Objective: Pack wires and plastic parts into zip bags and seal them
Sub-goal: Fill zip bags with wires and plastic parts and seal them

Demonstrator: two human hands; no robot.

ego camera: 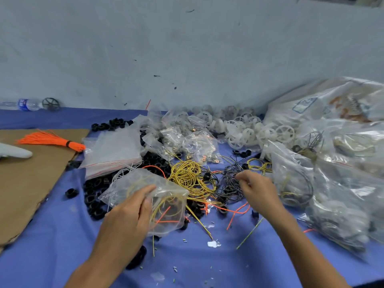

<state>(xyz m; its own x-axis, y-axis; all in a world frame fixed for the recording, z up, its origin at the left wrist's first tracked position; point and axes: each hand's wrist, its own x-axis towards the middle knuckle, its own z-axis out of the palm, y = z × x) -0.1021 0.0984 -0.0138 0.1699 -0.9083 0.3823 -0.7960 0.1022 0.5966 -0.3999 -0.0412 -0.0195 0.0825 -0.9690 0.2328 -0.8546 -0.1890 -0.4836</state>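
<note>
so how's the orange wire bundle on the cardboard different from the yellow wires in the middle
The orange wire bundle is straight and tied with a dark band; the yellow wires are loose, coiled and tangled. The orange wire bundle lies on the cardboard; the yellow wires lie on the blue cloth among black parts. Both are thin wires.

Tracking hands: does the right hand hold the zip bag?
No, the left hand grips the zip bag; the right hand pinches black wires.

Even, soft overhead light, faint shadows, glare on plastic bags (342, 142), wide-angle bending and blur at edges
</note>
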